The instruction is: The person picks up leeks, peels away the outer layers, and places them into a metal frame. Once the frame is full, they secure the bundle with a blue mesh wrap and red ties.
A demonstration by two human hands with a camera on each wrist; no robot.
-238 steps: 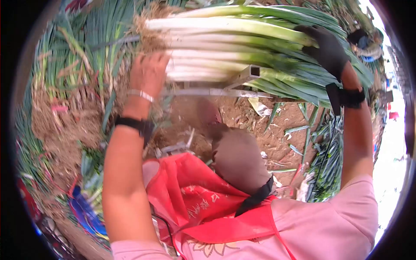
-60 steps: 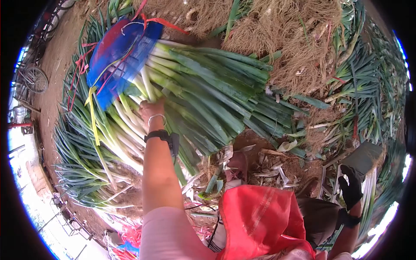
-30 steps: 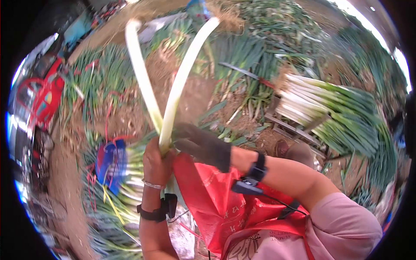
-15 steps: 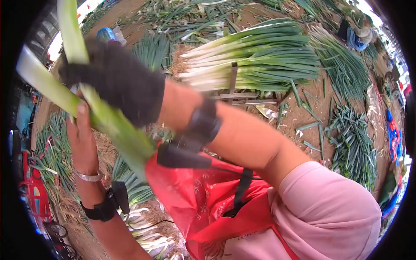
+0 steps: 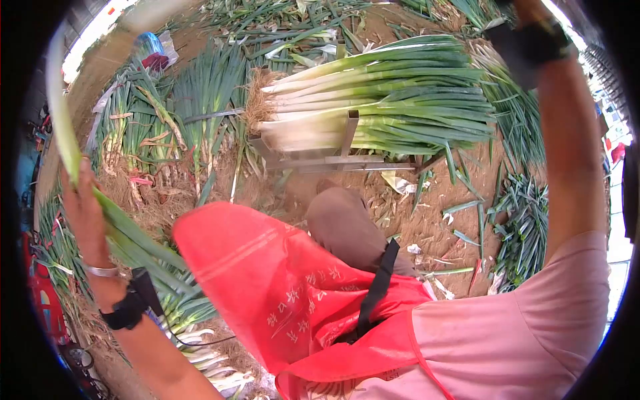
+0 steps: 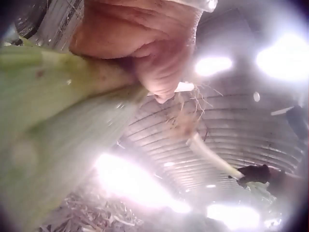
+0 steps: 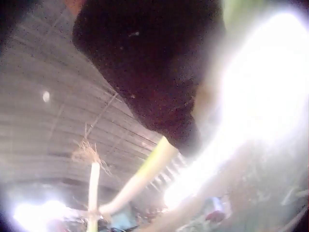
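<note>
At the left of the head view my bare left hand [image 5: 87,217] grips a leek [image 5: 61,123]. Its pale stalk rises toward the top left and its green leaves trail down to the apron. In the left wrist view, broad green leaves [image 6: 53,111] fill the left side beside that hand. My right hand [image 7: 145,72], in a dark glove, is raised beyond the head view's top right edge. It grips another leek [image 7: 140,181] by the greener part; the left wrist view shows this leek's white stalk [image 6: 210,155] and rooty end.
A large stack of leeks [image 5: 373,93] lies on a metal frame [image 5: 333,162] ahead. Untrimmed leeks [image 5: 207,100] cover the ground to its left. More leeks with pale ends [image 5: 217,360] lie at lower left, and a green heap [image 5: 523,227] at right.
From gripping leeks close together at the left, the right hand has swung far up to the right with one leek. The left hand has shifted slightly left and down, still holding the other.
</note>
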